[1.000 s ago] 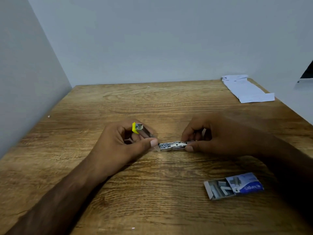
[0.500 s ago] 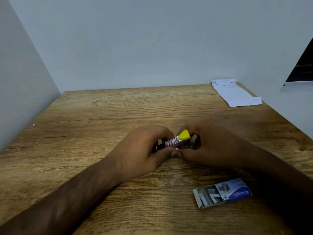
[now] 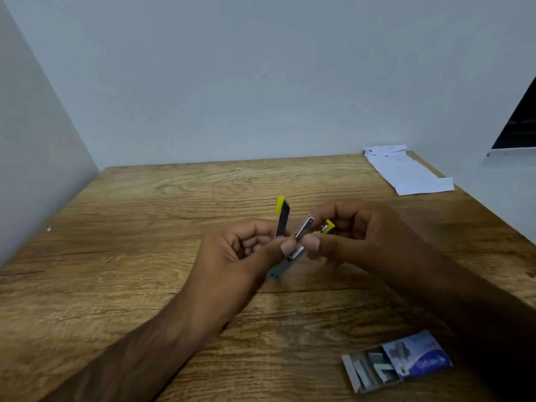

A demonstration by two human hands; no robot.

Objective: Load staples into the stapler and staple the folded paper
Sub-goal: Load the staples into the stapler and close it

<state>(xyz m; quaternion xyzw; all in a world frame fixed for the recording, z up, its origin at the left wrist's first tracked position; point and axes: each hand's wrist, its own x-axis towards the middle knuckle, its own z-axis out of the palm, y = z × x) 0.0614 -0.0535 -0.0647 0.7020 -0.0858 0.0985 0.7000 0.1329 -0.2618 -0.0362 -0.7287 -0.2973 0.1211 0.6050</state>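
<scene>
A small metal stapler with yellow ends is held above the middle of the wooden table, swung apart so its top arm stands upright and its metal channel slants beside it. My left hand pinches the upright arm between thumb and fingers. My right hand pinches the slanted channel and the yellow piece at its tip. An open blue staple box with several staple strips lies near the front right. The folded white paper rests at the far right corner.
Grey walls close the table on the left, back and right. A dark opening shows at the upper right. Small specks lie on the wood at the far left.
The stapler, shut between both hands half a second ago, has been lifted and swung apart, its top arm now upright. The head view tilted up slightly.
</scene>
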